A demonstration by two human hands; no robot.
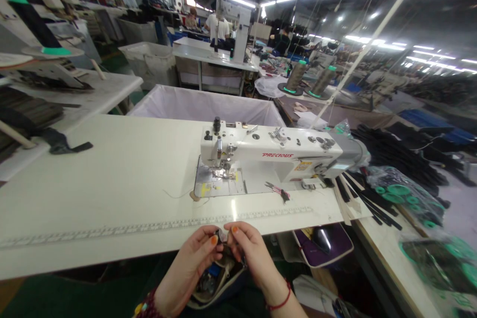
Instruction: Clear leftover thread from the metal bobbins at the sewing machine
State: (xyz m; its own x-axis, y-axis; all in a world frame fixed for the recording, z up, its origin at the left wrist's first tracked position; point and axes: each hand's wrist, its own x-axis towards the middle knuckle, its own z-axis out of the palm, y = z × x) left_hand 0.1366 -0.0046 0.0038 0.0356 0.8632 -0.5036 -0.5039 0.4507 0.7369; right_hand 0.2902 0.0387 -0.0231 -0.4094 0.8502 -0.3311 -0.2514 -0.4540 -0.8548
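My left hand (196, 256) is closed in a pinch on a small object (221, 235), part black and part clear, too small to name. Close beside it, the thumb and forefinger of my right hand (251, 253) press together at the clear end; whether they grip it is hard to see. Both hands are at the front edge of the white sewing table (112, 179). Below them an open zip pouch (212, 300) rests on my lap, with small items inside that I cannot make out.
A white sewing machine (257, 141) stands on the table, with pink-handled thread snips (278, 191) in front. A printed ruler (149, 227) runs along the table. Black strips (372, 203) lie at the right, and a lined bin (208, 102) stands behind. Other people work far back.
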